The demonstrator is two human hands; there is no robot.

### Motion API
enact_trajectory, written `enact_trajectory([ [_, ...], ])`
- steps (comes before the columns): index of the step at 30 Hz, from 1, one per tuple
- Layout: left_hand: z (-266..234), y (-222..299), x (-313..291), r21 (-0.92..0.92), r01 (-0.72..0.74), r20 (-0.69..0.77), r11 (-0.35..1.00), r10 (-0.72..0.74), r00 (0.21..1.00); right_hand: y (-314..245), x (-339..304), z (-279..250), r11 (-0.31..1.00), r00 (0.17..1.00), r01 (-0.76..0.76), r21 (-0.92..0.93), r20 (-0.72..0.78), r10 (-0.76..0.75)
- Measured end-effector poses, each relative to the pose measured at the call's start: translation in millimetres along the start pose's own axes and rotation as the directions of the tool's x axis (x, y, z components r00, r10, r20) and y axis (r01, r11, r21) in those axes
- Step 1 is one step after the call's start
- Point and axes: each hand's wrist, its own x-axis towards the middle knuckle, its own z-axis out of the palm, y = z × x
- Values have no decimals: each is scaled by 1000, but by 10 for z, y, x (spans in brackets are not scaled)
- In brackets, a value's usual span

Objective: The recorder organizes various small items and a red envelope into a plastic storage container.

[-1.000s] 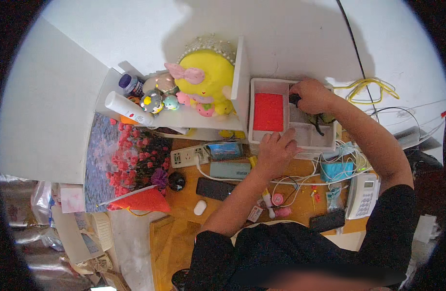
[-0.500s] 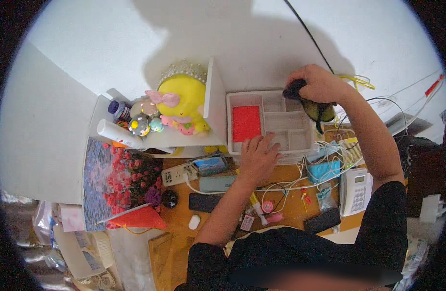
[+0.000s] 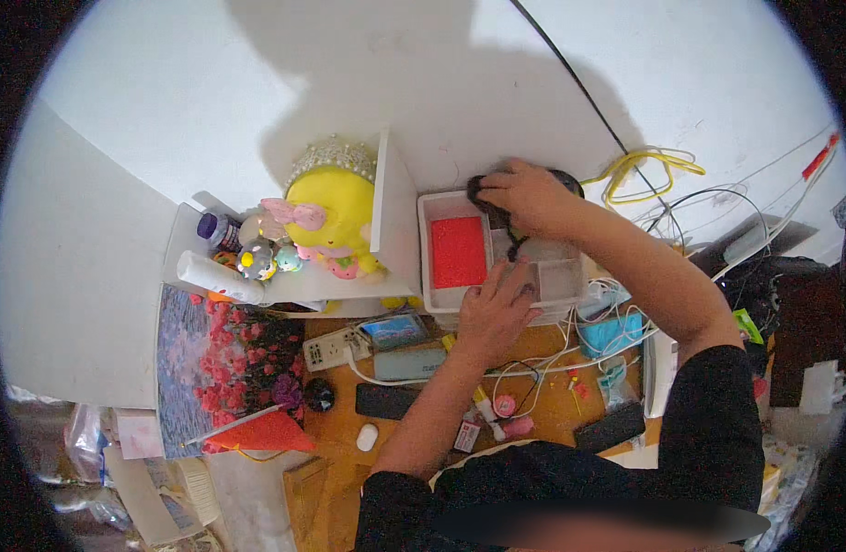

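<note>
A white plastic organizer box (image 3: 427, 267) with several compartments stands against the wall. A red rectangular block or pad (image 3: 458, 252) lies in its left compartment. Over the back compartments, my right hand (image 3: 531, 198) is closed on black sunglasses (image 3: 498, 215), partly hidden under the fingers; a dark part reaches down toward the middle dividers. My left hand (image 3: 498, 317) rests at the box's front edge, fingers spread and tips over the front compartments, holding nothing.
Left of the box is a white shelf (image 3: 382, 198) with a yellow plush toy (image 3: 336, 207) and small figures. Tangled white cables, a blue pouch (image 3: 611, 334), a power strip (image 3: 336, 348) and a black phone-like slab (image 3: 386, 402) lie on the wooden desk. A yellow cable (image 3: 667, 166) hangs behind.
My right hand has carried the sunglasses left and slightly down, from the box's right rear corner to over its compartments. The left hand stays near the front edge. The view has shifted slightly.
</note>
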Motion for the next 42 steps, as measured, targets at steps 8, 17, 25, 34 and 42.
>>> enact_trajectory([
  [8, -25, 6, 5, 0, 14, -15, 1000, -14, 1000, 377, -588, -338, 958, 931, -221, -183, 254, 263],
  [17, 9, 22, -4, 9, 5, -62, 1000, -5, 998, 323, -1194, -642, 857, 869, -333, 393, -224, 440],
  [25, 23, 43, 30, 46, -7, -60, 999, 9, 998, 153, -792, 157, 913, 882, -391, 116, -236, 407],
  [34, 34, 4, 8, 27, -3, -41, 1000, 4, 999, 279, -668, -327, 934, 953, -294, 203, -8, 302],
  [42, -4, 19, 27, 0, 25, -15, 1000, -25, 1000, 294, -218, -82, 938, 845, -345, 43, 450, 290],
])
